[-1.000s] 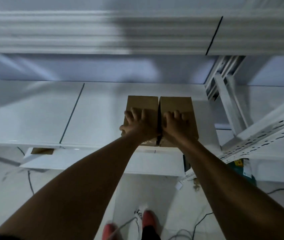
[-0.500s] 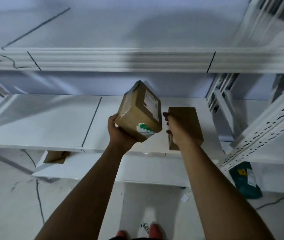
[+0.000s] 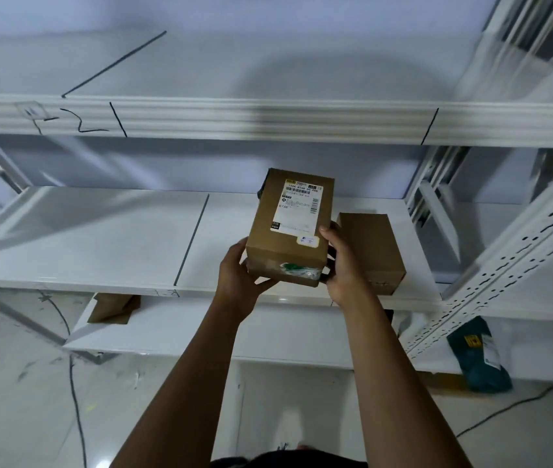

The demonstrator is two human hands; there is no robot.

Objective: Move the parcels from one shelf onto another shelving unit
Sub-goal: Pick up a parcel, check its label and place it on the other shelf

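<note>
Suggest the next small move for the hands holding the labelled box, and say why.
Probably carry the labelled box clear of the middle shelf: both the left hand and right hand grip it lifted, while the plain box waits there.

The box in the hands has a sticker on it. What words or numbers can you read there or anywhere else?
"8748": beside the white label on the held box.
Label's top number line, barcode, small print: too blurred.
Small sticker: unreadable.
Shelf edge scribble: not legible.
Green parcel label: too small.
</note>
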